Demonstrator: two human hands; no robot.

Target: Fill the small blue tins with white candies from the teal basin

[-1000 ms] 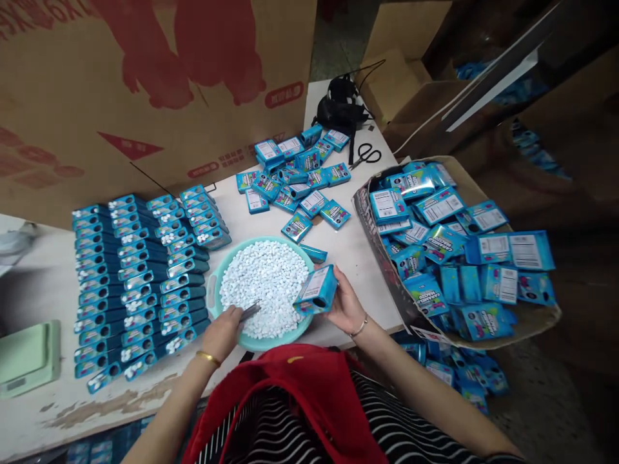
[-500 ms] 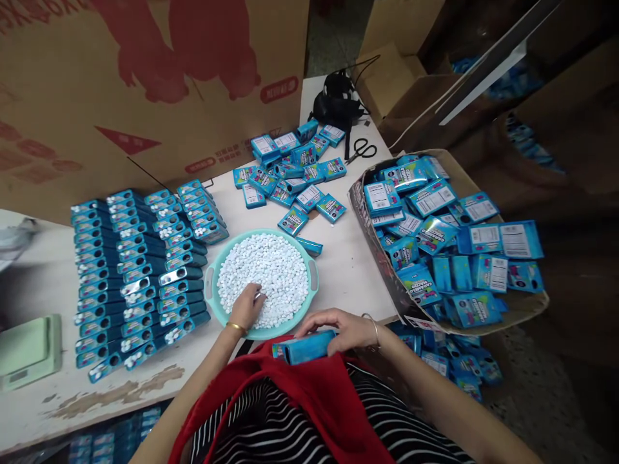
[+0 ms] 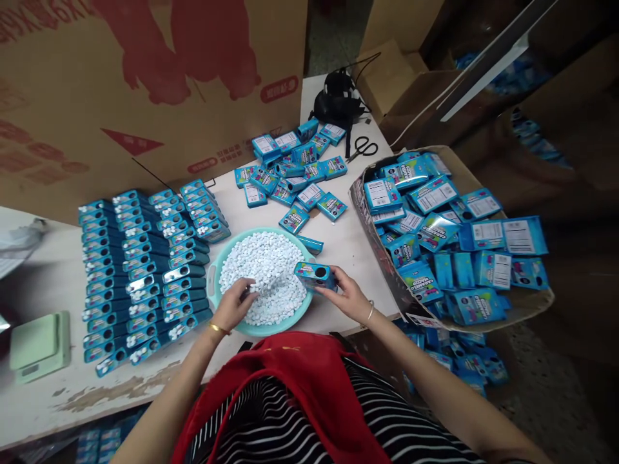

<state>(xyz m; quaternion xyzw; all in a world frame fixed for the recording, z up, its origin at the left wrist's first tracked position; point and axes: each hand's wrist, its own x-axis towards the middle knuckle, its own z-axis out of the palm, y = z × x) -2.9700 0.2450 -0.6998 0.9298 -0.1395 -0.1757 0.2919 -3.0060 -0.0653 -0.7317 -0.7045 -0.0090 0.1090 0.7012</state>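
My right hand (image 3: 349,296) grips a blue candy box (image 3: 313,273) between thumb and fingers. The box is tilted over the right rim of a pale green basin (image 3: 216,274), its dark round hole showing. Small white candies (image 3: 271,309) fill the basin. Above their left part, my left hand (image 3: 236,305) is closed in a loose pinch; a small dark or shiny bit shows at its fingertips, too small to name. A raised mound of candies lies just right of those fingertips.
Rows of blue boxes (image 3: 140,283) stand at left, several with candies on top. A green scale (image 3: 41,348) sits beyond them. Loose boxes (image 3: 294,167) and scissors (image 3: 362,149) lie behind the basin. At right, a carton (image 3: 529,316) holds many boxes.
My right hand has lifted the candy box from my lap up to the basin's right rim and turned its hole into view. My left hand has shifted slightly left above the candies.
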